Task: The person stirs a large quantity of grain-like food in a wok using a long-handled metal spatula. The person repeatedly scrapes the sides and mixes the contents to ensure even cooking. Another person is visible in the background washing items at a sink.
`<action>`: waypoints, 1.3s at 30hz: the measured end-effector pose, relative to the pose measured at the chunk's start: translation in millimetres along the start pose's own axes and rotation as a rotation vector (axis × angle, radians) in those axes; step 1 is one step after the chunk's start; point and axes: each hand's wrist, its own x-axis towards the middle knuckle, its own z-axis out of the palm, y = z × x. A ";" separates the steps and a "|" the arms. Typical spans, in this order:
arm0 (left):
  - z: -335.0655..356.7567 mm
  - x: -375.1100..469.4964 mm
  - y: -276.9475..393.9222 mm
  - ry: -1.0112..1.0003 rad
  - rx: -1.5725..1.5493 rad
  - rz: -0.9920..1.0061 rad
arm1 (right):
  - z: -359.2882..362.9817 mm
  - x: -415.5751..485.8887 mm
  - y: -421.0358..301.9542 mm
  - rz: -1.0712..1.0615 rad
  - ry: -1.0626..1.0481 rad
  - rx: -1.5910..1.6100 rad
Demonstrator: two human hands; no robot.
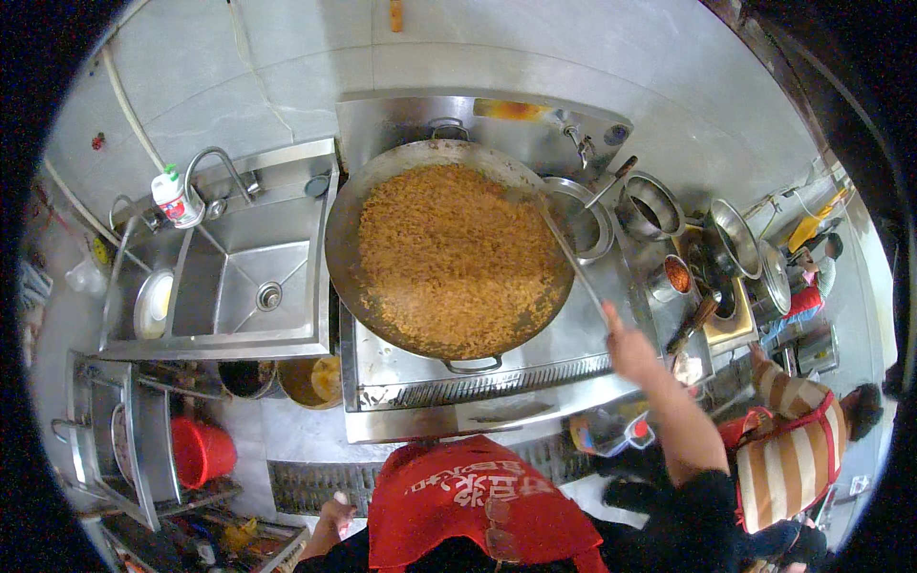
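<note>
A large wok (pixel 342 286) on the stove holds a wide heap of brown, crumbly food (pixel 458 258), which looks like fried minced meat. My right hand (pixel 632 354) grips the far end of a long-handled tool (pixel 577 265). The shaft runs up and left to the wok's right rim; the tool's head cannot be made out at the food's edge. Low on the left, beside my red apron (pixel 473 494), my left hand (pixel 339 514) hangs away from the stove. Its fingers are closed around a small white thing, perhaps a cloth or tissue.
Left of the wok stands a steel sink (pixel 251 279) with a soap bottle (pixel 175 200). To the right are a ladle (pixel 610 183), steel pots (pixel 650 205), a container of red seasoning (pixel 675 275) and a brush (pixel 693 322). A co-worker (pixel 795 451) is close on my right; a red bucket (pixel 203 453) sits lower left.
</note>
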 end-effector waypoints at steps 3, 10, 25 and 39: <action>-9.2 3.9 11.2 -0.004 0.059 0.017 | 40.6 -73.6 -50.6 0.054 -0.136 0.493; -38.2 17.8 73.2 0.071 0.253 0.205 | 26.2 -141.5 -128.2 0.046 -0.290 1.147; -39.2 18.8 31.1 -0.350 -0.602 -0.005 | 0.3 -55.5 -122.4 -0.066 -0.209 0.839; -71.6 -5.0 61.2 -0.595 -0.667 0.181 | -25.5 99.6 -168.5 -0.110 -0.317 1.112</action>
